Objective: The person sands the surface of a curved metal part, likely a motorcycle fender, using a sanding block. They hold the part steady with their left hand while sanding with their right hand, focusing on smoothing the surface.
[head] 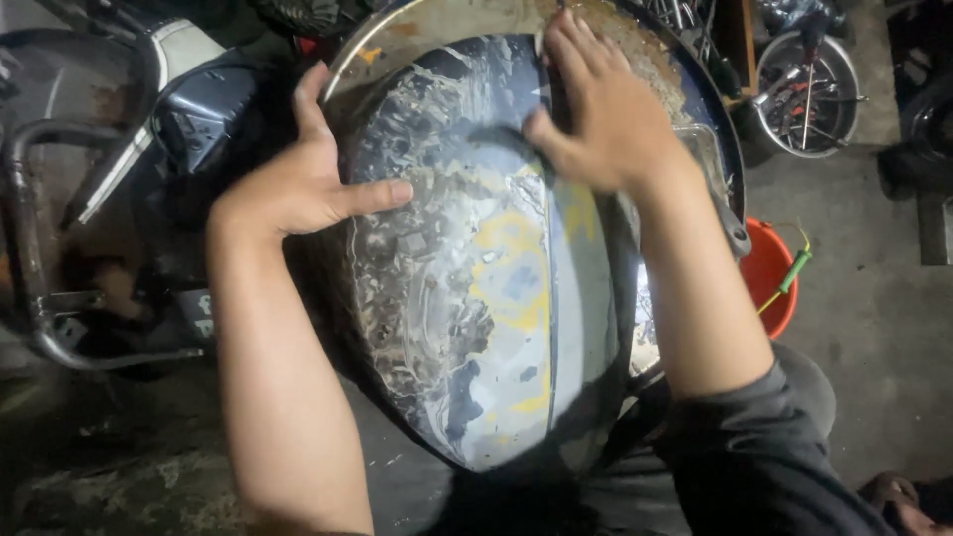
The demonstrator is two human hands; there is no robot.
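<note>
Here the person leans over a curved motorcycle body panel (476,288), a dark blue shell whose paint is worn through to grey, with yellow primer patches and a wet, chalky slurry across its middle. The panel lies propped at an angle on what looks like a rusty round metal basin (635,40), its pointed end toward the person's lap. The left hand (298,184) rests flat on the panel's left flank, fingers spread and released, thumb stretched across the surface, bracing the shell rather than gripping anything. The right hand (596,104) presses down on the upper part near the centre ridge, its fingers extended and held together; there may be a small sheet of abrasive paper under the palm, but the view does not show it clearly, so I cannot tell whether it holds anything. To rub this surface down well, a judgement only, the pressing hand should keep even pressure with flat fingers, follow the curve and stay gentle along the raised ridge, while the bracing hand stops the shell rocking on the basin rim. An orange bucket (769,278) with a green-handled tool (789,273) stands on the concrete floor (874,318) to the right, a parked motorcycle (129,149) to the left, and a spoked wheel (804,89) at the upper right.
</note>
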